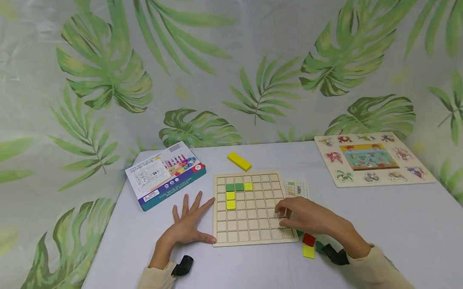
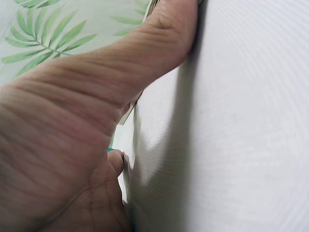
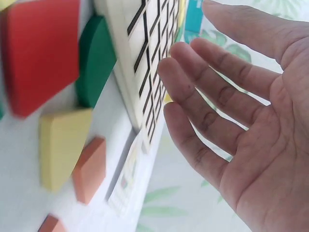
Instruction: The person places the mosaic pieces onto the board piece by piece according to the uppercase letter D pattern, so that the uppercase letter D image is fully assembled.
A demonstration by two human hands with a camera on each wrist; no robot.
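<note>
A wooden grid board (image 1: 253, 224) lies flat on the table. Near its upper left, two green tiles (image 1: 239, 187) and a yellow tile (image 1: 248, 186) form a row, with two more yellow tiles (image 1: 231, 204) below the row's left end. My left hand (image 1: 188, 227) spreads its fingers against the board's left edge. Over the right edge hovers my right hand (image 1: 308, 214), fingers loosely bent and holding nothing. Beneath it lie loose pieces, including a red tile (image 3: 43, 53), a green piece (image 3: 96, 63), a cream-yellow piece (image 3: 65, 145) and an orange one (image 3: 90, 169).
A small pattern card (image 1: 302, 186) lies beside the board's right edge, partly behind the right hand. A yellow bar (image 1: 239, 161) is beyond the board. The printed box (image 1: 167, 174) sits at back left, and a sea-animal puzzle board (image 1: 336, 175) at back right.
</note>
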